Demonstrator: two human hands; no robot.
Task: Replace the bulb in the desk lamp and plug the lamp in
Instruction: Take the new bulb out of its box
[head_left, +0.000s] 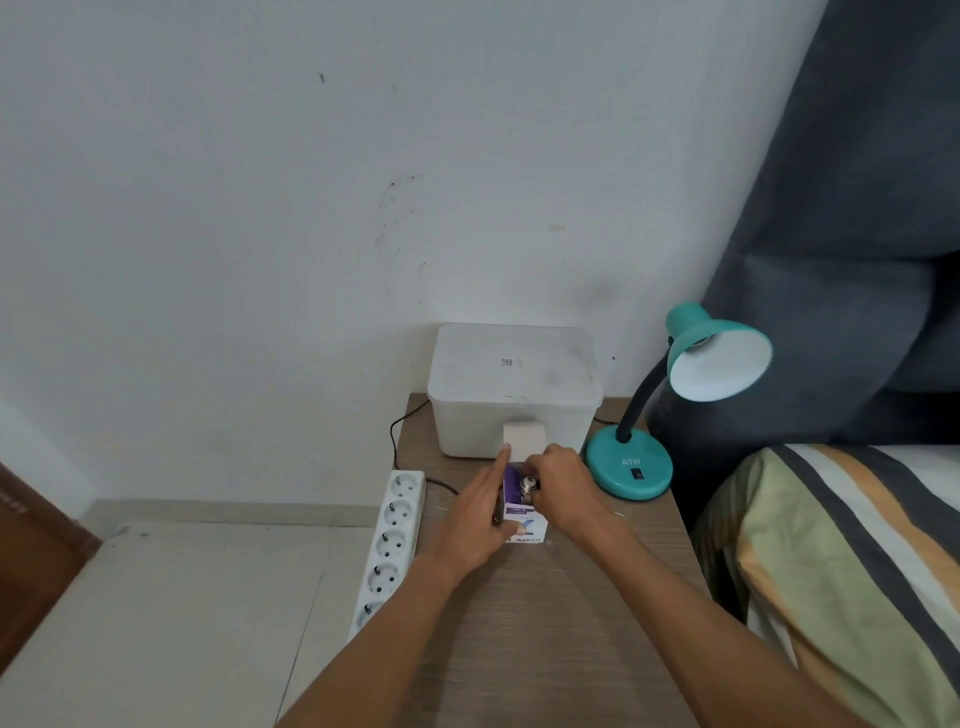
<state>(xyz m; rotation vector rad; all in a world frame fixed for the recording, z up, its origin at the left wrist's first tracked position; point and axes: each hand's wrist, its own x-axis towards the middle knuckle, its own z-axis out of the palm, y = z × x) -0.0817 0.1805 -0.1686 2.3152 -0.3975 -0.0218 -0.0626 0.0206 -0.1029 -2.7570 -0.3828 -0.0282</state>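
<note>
A teal desk lamp (631, 470) stands at the back right of the wooden bedside table (545, 634), its shade (719, 358) tilted toward the bed. A white and purple bulb box (524, 525) lies in front of a plastic container, its top flap open. My left hand (480, 519) steadies the box from the left side. My right hand (563, 491) grips the bulb (528, 486), whose metal screw base sticks out of the box's open end. A white power strip (389, 545) with several sockets lies along the table's left edge.
A translucent white lidded container (514, 389) sits at the back of the table against the wall. A dark cord (402, 441) runs behind it to the left. A bed with a striped cover (841, 571) and a dark headboard (831, 234) borders the right side.
</note>
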